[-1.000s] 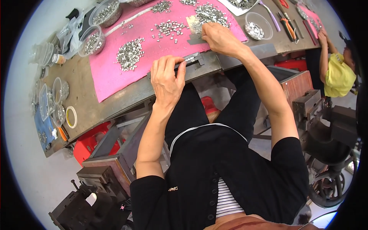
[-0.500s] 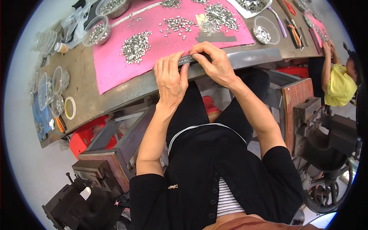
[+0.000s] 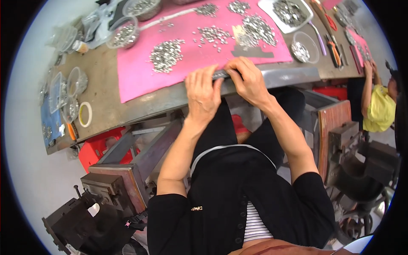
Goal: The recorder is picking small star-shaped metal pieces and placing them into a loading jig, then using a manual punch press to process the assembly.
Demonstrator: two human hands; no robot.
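At the bench's front edge, a dark narrow bar lies between my two hands, with small shiny bits along it. My left hand is closed on its left end, thumb on the near side. Fingers of my right hand are bent round the right end. Most of the bar is hidden under the fingers. Just beyond the hands is a pink mat carrying several heaps of small metal pieces, the closest being a heap on the left. A flat grey strip lies on the mat beyond my right hand.
Clear tubs of metal pieces stand at the far left, and another tub on the right beside a white tray. Orange-handled pliers lie farther right. A tape roll rests at left. A person in yellow works at far right.
The whole view has shifted, so the bench and hands appear lower and farther right. Both hands keep their hold on the bar; less of its shiny row shows clearly now.
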